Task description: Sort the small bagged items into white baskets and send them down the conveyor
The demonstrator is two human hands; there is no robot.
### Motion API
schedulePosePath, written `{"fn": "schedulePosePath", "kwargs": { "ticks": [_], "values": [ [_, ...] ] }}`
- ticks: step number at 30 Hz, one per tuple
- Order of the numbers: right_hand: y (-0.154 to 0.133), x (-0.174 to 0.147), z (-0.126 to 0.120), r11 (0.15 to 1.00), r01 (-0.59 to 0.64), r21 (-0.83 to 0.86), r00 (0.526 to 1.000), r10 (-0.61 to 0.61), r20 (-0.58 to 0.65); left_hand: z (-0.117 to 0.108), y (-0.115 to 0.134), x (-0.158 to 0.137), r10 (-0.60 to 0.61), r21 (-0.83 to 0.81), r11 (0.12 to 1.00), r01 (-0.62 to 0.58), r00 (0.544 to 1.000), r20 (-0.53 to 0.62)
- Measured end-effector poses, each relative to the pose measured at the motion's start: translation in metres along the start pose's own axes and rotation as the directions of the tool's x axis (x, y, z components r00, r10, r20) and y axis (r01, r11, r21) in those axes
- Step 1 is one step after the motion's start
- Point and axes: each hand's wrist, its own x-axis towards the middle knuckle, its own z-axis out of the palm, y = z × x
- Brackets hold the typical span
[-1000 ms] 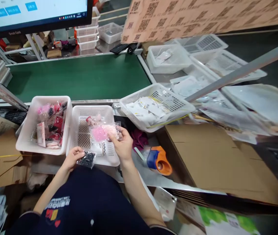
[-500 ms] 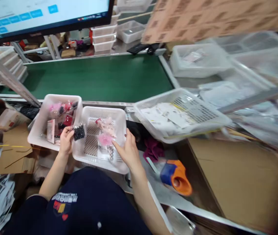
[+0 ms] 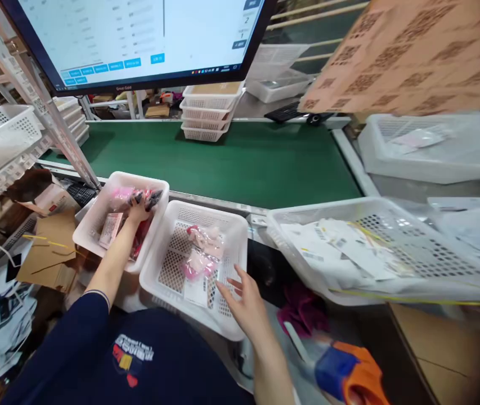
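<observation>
We see the left hand down inside a smooth, milky plastic bin with rounded corners, its fingers on dark, crinkled packets near the far wall; we cannot tell whether they are gripping one. Around that hand, in the same bin, lie a glossy pink packet, red film-wrapped pieces and, near the left wall, a flat, rectangular pale-pink card pack.

The right hand holds nothing, its fingers spread and slightly curled over the right side of a white lattice basket; we cannot tell whether it touches the rim. This basket stands just beside the bin, its floor pierced by a fine diamond mesh. On that mesh we find a wrinkled clear bag of red and pale-pink pieces, a soft-looking, roundish pink packet nearer to us and a flat white label sheet under it.

To the right, a longer perforated basket sits tilted, heaped with thin white packets bearing barcodes. Below it we notice a rumpled purple cloth and a blue-and-orange tape dispenser of hard, shiny plastic. Behind everything runs a flat, matte green conveyor belt, with ribbed white baskets stacked at its far edge.
</observation>
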Motion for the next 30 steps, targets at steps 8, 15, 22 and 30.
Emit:
{"fn": "schedulePosePath", "kwargs": {
  "ticks": [8, 15, 22, 30],
  "values": [
    [0.005, -0.012, 0.012, 0.999, -0.006, 0.044, 0.999, 0.005, 0.035, 0.013, -0.018, -0.031, 0.051, -0.129, 0.988, -0.080, 0.975, -0.216],
    [0.007, -0.023, 0.003, 0.998, -0.038, 0.040, 0.998, 0.036, 0.047, -0.026, -0.048, -0.039, 0.060, -0.309, 0.924, -0.224, 0.885, -0.461],
    [-0.022, -0.013, 0.020, 0.962, -0.043, 0.268, 0.991, 0.008, 0.131, -0.074, -0.048, -0.082, 0.079, -0.684, 0.536, -0.494, 0.836, -0.542],
    [-0.123, 0.009, 0.043, 0.888, 0.203, 0.412, 0.956, -0.270, 0.111, -0.004, 0.003, -0.167, 0.435, -0.913, 0.393, -0.114, 0.897, 0.075]
  ]
}}
